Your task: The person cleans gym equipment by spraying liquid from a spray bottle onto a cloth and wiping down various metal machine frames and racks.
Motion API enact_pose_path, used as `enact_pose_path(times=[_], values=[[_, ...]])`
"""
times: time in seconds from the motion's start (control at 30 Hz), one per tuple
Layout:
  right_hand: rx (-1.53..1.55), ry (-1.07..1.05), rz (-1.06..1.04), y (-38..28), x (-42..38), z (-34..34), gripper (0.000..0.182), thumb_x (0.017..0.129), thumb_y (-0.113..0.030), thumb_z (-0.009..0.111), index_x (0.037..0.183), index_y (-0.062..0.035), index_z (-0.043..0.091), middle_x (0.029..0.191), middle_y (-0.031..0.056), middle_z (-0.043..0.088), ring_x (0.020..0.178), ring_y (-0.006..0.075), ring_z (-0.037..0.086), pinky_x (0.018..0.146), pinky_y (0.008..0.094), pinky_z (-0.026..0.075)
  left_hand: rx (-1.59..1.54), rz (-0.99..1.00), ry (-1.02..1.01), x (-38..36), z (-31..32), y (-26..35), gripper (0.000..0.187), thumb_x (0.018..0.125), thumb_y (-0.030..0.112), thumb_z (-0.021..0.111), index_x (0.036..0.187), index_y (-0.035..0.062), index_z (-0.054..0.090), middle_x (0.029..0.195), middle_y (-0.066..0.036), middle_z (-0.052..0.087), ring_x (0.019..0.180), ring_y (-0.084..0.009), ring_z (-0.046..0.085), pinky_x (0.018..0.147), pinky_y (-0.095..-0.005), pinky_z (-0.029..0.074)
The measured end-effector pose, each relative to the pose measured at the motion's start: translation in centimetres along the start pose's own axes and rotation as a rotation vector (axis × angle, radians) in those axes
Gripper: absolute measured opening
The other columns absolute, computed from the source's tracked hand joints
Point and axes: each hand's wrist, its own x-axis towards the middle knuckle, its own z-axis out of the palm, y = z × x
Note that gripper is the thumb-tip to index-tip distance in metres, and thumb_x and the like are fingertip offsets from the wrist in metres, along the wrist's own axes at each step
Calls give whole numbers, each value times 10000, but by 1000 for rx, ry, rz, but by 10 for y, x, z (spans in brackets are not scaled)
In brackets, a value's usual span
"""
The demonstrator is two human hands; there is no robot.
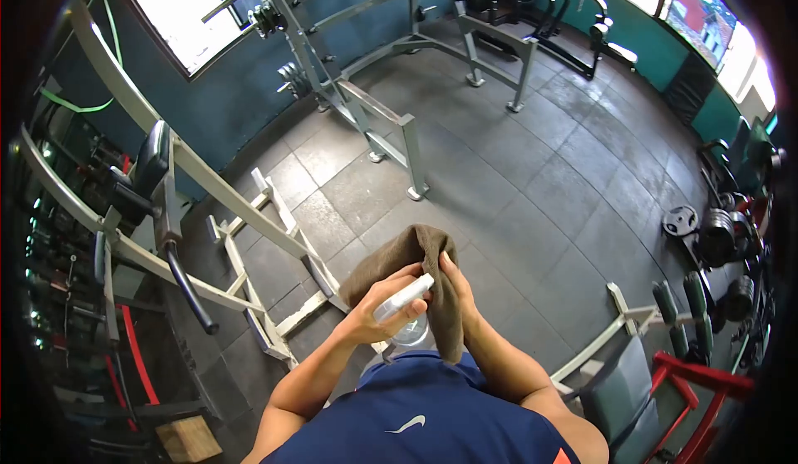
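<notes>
A clear spray bottle with a white spray head (pixel 404 298) is in my left hand (pixel 376 313), its fingers wrapped round the top of the bottle. My right hand (pixel 459 288) grips a brown cloth (pixel 445 319), which hangs down beside the bottle and also spreads out behind my left hand. The nozzle end of the spray head points toward the cloth and lies close to it. Both hands are in front of my chest, near each other. Part of the bottle's body is hidden behind my left hand.
A grey metal rack (pixel 409 152) stands ahead on the tiled floor (pixel 490 181). To the left is a tall white frame with a black pad (pixel 153 158). Dumbbells (pixel 716 235), a padded bench (pixel 619 389) and a red frame (pixel 706 374) are at the right.
</notes>
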Motion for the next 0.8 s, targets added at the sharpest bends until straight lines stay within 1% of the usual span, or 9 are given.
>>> enact_pose_path(times=[0.1, 0.13, 0.27, 0.37, 0.47, 0.5, 0.6, 0.77, 0.8], values=[[239, -168, 26, -27, 53, 4, 490, 956, -547, 567, 1032, -68, 639, 825, 56, 654, 651, 151, 638, 549, 263, 537, 210, 50, 10, 31, -20, -5, 370, 976, 320, 629, 1024, -47, 646, 1318, -282, 535, 1309, -407, 487, 1033, -432, 424], [365, -97, 189, -43, 74, 1, 472, 957, -533, 569, 946, -73, 673, 745, 66, 663, 550, 187, 629, 453, 292, 515, 326, 78, 113, 37, -24, -10, 356, 968, 321, 639, 996, -34, 644, 1269, -249, 570, 1206, -381, 568, 978, -415, 461], [383, 53, 106, -43, 164, -31, 479, 955, -537, 571, 923, -74, 687, 727, 79, 681, 503, 210, 627, 410, 321, 507, 316, 30, 398, 70, -59, -16, 380, 958, 363, 641, 969, -17, 646, 1051, -164, 613, 919, -254, 638, 805, -341, 513], [308, -78, 405, -29, 196, -42, 473, 949, -539, 581, 937, -79, 689, 721, 75, 682, 556, 216, 648, 482, 340, 536, 295, 46, 618, 107, -80, -13, 420, 983, 391, 575, 960, -22, 647, 974, -149, 617, 862, -243, 627, 751, -337, 503], [386, -158, 271, -10, 229, -17, 369, 1008, -426, 526, 1083, -80, 629, 1011, 71, 690, 839, 195, 666, 756, 335, 548, 204, 111, 740, 150, -98, -44, 544, 971, 507, 570, 950, -33, 634, 959, -127, 618, 864, -176, 602, 743, -297, 479], [470, -181, 264, -7, 249, -18, 353, 1019, -400, 513, 1118, -76, 610, 1050, 74, 680, 872, 188, 661, 781, 337, 546, 211, 137, 736, 165, -106, -59, 466, 958, 430, 622, 972, -36, 639, 990, -137, 627, 885, -199, 612, 757, -315, 492], [-20, -216, -243, -53, 273, 17, 372, 1024, -387, 497, 1178, -60, 584, 1122, 90, 655, 1001, 183, 658, 851, 342, 545, 362, 225, 481, 215, -147, -72, 345, 832, 232, 771, 1020, -31, 653, 1009, -158, 642, 930, -258, 635, 800, -336, 516], [-5, 44, -48, -10, 369, -65, 472, 984, -491, 524, 1133, -53, 616, 1058, 74, 688, 927, 195, 674, 814, 382, 552, 336, 436, 75, 301, -209, -147, 311, 737, 119, 811, 992, 0, 678, 969, -149, 658, 869, -261, 667, 735, -326, 549], [333, 97, 77, -8, 379, -69, 487, 976, -504, 530, 1130, -51, 621, 1044, 80, 690, 905, 201, 675, 800, 380, 553, 345, 507, 59, 317, -213, -159, 256, 733, 70, 764, 964, 1, 680, 946, -148, 658, 845, -261, 672, 713, -327, 554]])
